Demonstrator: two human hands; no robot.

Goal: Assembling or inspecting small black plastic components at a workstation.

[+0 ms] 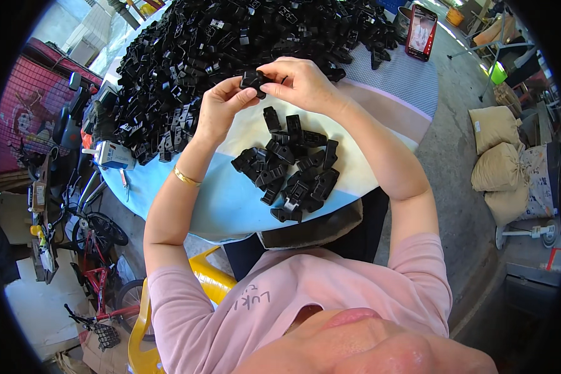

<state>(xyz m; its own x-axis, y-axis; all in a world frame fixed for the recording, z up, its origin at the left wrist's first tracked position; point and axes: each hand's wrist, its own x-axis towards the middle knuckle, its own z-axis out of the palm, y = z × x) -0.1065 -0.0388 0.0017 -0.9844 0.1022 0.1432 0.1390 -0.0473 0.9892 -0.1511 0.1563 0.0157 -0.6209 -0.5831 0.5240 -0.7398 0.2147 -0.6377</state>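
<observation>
Between my two hands, over the table, is a small black plastic part. My left hand pinches it from the left with thumb and fingers. From the right, my right hand has its thumb and fingertips closed on the same part, with something dark at the fingers. Just beyond my hands rises a large heap of similar black plastic parts. Nearer to me, below my hands, lies a smaller loose pile of black parts. What exact kind of part it is cannot be made out.
The round table has a striped cloth. A phone stands upright at its far right, beside a metal container. A small box sits at the left edge. Sacks lie right; bicycles stand left. A yellow chair is beneath me.
</observation>
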